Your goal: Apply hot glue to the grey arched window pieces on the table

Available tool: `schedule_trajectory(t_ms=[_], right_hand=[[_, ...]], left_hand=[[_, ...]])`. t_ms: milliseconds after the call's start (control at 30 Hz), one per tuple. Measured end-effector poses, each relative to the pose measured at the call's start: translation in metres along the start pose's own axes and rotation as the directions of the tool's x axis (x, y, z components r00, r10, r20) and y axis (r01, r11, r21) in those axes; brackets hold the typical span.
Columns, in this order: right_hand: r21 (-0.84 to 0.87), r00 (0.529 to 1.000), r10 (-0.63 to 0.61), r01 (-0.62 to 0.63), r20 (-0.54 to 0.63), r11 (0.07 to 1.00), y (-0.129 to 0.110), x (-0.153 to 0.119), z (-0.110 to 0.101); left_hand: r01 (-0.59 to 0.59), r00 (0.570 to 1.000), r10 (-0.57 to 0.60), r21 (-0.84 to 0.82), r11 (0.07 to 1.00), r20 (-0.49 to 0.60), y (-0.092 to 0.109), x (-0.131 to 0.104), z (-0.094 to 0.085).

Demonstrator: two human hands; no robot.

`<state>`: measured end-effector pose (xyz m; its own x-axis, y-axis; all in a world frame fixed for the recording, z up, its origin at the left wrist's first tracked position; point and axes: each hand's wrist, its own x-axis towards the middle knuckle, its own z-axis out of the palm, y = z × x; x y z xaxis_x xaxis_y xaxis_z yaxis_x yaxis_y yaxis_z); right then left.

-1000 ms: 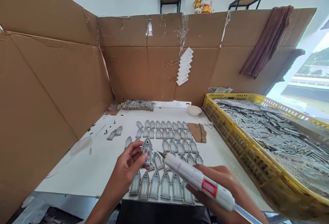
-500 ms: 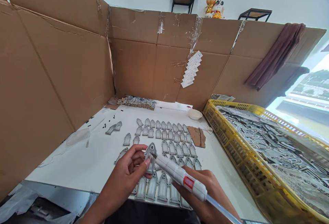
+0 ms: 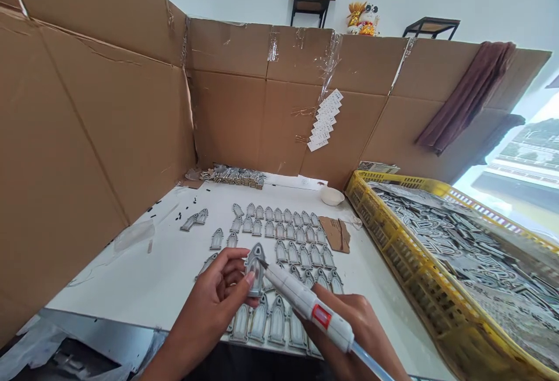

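My left hand (image 3: 225,288) pinches a small grey arched metal frame (image 3: 255,267) upright between thumb and fingers. A white pen-shaped tool (image 3: 301,296) with a dark tip, a red-edged window and a clear tube at its back end lies in my right hand (image 3: 349,323). Its tip meets the front of the held frame near the top; whether it touches I cannot tell. Below and behind my hands, rows of similar arched frames (image 3: 277,320) lie on the white table (image 3: 144,276). The fingers of my right hand are partly hidden under the tool.
A yellow plastic crate (image 3: 393,258) full of metal pieces stands at the right. A small white bowl (image 3: 332,196) and a cardboard scrap (image 3: 335,233) lie near it. Stacked metal parts (image 3: 236,176) sit at the back. Cardboard walls (image 3: 236,113) enclose the table's left and rear.
The view has tilted up slightly. Both hands, the held frame and the pen-shaped tool keep nearly the same positions, with the tool's tip still at the frame's upper part.
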<state>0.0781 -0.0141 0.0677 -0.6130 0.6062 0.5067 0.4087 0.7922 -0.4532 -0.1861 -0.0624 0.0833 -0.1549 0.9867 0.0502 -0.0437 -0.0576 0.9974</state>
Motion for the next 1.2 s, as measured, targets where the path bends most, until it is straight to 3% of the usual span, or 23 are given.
schedule_trajectory(t_ms=[133,400,700,1200], right_hand=[[0.007,0.999,0.002,-0.002,-0.035,1.000,-0.002,0.000,0.003],[0.017,0.999,0.051,-0.051,0.014,0.999,-0.002,0.000,0.002],[-0.049,0.997,-0.005,0.009,0.079,0.999,-0.003,0.000,-0.004],[-0.025,1.000,0.005,-0.005,-0.017,1.000,0.000,-0.004,0.007]], left_hand=[[-0.021,0.999,0.021,0.015,1.000,-0.026,0.001,0.000,0.001],[-0.030,0.999,0.031,0.033,0.999,-0.020,-0.002,0.002,0.001],[-0.036,0.999,0.037,0.043,0.998,-0.038,-0.002,-0.001,0.001],[-0.058,0.998,0.059,0.049,0.997,-0.030,-0.002,-0.002,0.001]])
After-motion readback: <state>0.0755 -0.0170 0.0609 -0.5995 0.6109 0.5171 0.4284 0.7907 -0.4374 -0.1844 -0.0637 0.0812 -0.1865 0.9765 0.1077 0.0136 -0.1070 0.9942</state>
